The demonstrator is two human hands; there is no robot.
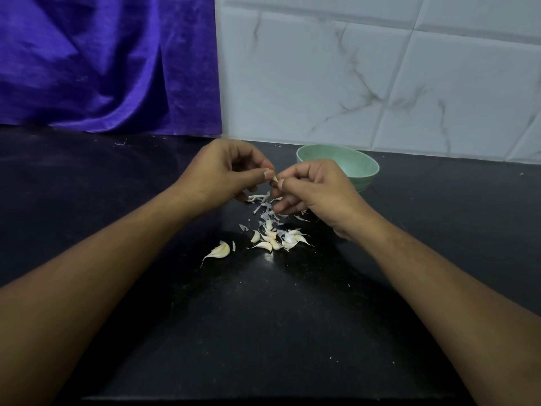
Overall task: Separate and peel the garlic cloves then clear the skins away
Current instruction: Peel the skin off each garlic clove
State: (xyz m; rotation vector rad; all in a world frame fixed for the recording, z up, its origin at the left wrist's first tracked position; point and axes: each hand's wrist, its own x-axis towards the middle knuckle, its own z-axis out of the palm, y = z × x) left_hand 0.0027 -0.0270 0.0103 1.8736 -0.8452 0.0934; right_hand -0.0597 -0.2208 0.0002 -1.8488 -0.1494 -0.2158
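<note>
Left grip and right grip meet fingertip to fingertip above the bench. Both pinch one small clove between thumb and forefinger, other fingers curled, forearms angled inward. Below lie scattered skins. Nearer sits a heap of cloves, too tangled to count, with one lone clove to its left. One bowl stands behind the right grip.

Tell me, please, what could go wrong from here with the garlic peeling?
1. The held clove is pinched only by the fingertips of the left hand and right hand; it could slip and drop into the skins below.
2. Those skins lie right next to the loose cloves, so they may mix and make clearing slower.
3. The green bowl sits close behind the right hand and might get nudged.
</note>
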